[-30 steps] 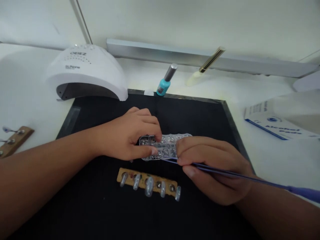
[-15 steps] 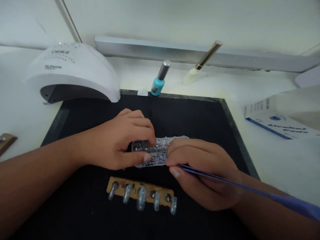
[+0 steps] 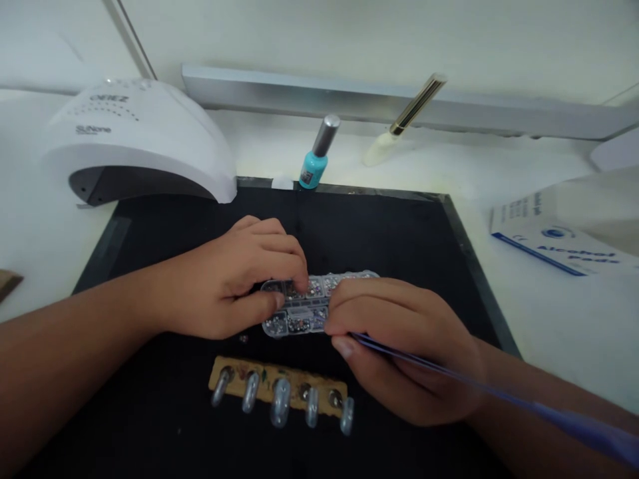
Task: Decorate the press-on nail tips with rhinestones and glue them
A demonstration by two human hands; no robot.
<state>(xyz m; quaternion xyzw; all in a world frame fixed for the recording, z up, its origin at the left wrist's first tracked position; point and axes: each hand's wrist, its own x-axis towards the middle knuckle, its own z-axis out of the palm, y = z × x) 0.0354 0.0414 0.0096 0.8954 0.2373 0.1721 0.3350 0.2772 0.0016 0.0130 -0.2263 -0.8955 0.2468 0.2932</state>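
Note:
A clear compartment case of rhinestones (image 3: 299,303) lies on the black mat. My left hand (image 3: 244,276) grips its left part, with thumb and index finger curled onto the compartments. Purple tweezers (image 3: 449,372) are pinched in my right hand (image 3: 404,346), which sits over the right end of the case and covers it. The tweezer tips point into the front row of compartments, but whether they hold a stone is hard to see. Just in front of both hands is a wooden strip (image 3: 264,372) carrying several clear, shiny false nails (image 3: 281,402).
A white nail lamp (image 3: 144,140) stands at the back left. Behind the mat (image 3: 374,229) are a turquoise polish bottle (image 3: 313,169) and a pale bottle with a gold cap (image 3: 384,148). An alcohol pads box (image 3: 554,233) sits at the right. A small bead (image 3: 243,338) lies near the case.
My left thumb has drawn back up and left, baring more of the case's front row. The right hand has shifted slightly left with the tweezers. The view has moved a little.

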